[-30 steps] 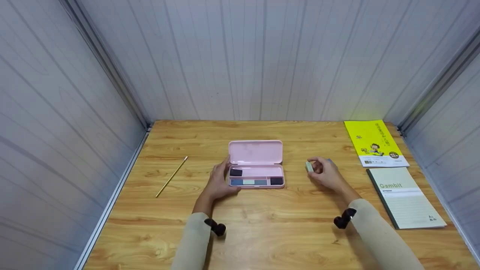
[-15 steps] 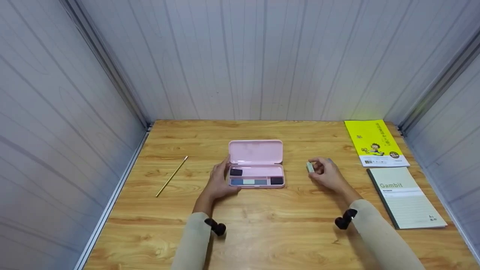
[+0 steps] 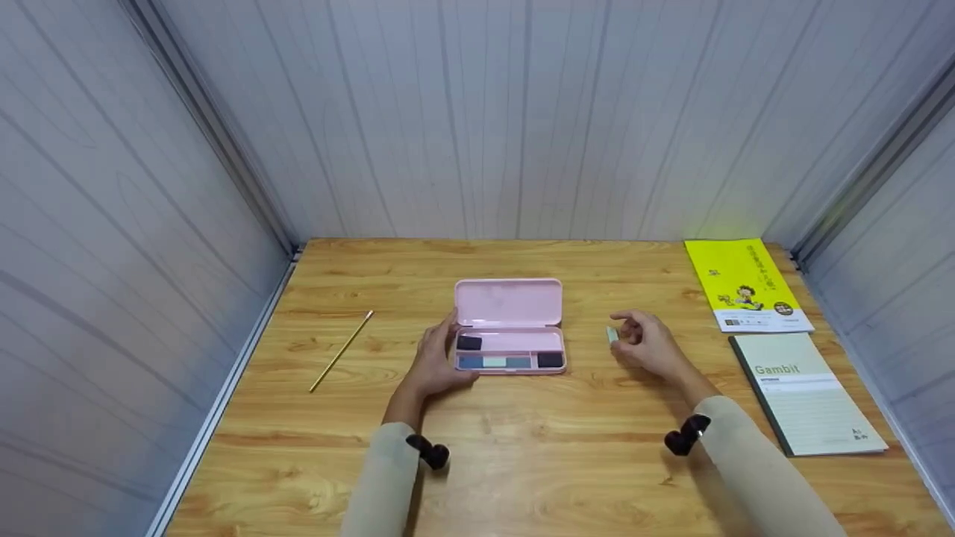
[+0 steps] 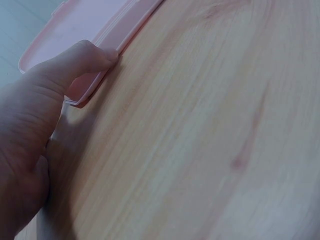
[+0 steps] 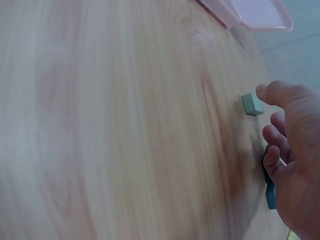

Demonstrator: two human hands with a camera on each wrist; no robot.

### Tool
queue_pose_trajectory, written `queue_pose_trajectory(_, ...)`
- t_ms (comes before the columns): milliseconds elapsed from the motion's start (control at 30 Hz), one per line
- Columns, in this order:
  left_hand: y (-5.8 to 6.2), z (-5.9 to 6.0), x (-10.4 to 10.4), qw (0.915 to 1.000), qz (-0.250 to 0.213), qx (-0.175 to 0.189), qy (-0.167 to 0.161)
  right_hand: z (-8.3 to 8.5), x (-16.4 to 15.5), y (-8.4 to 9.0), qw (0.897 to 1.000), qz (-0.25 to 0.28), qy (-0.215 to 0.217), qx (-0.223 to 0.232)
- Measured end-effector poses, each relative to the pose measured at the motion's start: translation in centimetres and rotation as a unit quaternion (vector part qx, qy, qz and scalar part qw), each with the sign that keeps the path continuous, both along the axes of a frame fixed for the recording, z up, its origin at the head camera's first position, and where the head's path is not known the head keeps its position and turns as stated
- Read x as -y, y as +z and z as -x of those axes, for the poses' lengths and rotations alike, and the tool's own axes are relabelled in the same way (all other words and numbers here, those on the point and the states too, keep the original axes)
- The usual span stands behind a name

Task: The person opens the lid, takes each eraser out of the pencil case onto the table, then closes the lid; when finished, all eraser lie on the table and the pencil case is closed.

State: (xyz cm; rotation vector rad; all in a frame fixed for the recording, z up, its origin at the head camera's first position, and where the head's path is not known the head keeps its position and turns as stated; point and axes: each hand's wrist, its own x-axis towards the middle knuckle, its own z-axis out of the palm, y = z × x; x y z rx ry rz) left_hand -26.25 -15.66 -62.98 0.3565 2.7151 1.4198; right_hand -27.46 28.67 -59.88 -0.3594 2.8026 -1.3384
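A pink pencil case (image 3: 548, 341) lies with its lid raised. My left hand (image 3: 435, 362) grips its left end, thumb at the front edge, fingers behind. Inside sit a black block (image 3: 469, 343), a blue-and-white strip (image 3: 495, 362) and a second black block (image 3: 550, 359). To the right, a small pale green eraser (image 5: 252, 104) rests on the table beside the fingertips of my right hand (image 3: 650, 347). In the right wrist view its foremost digit stands just off the eraser, the other fingers loosely bent. A blue object (image 5: 270, 195) is partly hidden behind that hand.
A gold pencil (image 3: 341, 352) lies on the wooden table (image 3: 507, 462), left of the case. On the right are a yellow booklet (image 3: 746, 280) and a pale Gambit notebook (image 3: 809, 399). Panel walls (image 3: 485, 119) enclose the back and sides.
My right fingers have let go of the green eraser, which now stands lower and slightly left of where they held it. The left hand and the case have stayed put.
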Motion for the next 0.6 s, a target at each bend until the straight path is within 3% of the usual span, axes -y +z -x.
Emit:
queue_pose_trajectory(200, -0.1, 0.0, 0.1, 0.9999, -0.002, -0.012, -0.001, 0.1, 1.2, 0.3, 1.000, 0.011, 0.023, 0.006)
queue_pose_trajectory(600, 0.2, -0.1, 0.0, 1.0000, -0.001, 0.007, 0.005, -0.1, 5.2, 1.1, 0.998, -0.013, 0.058, -0.002)
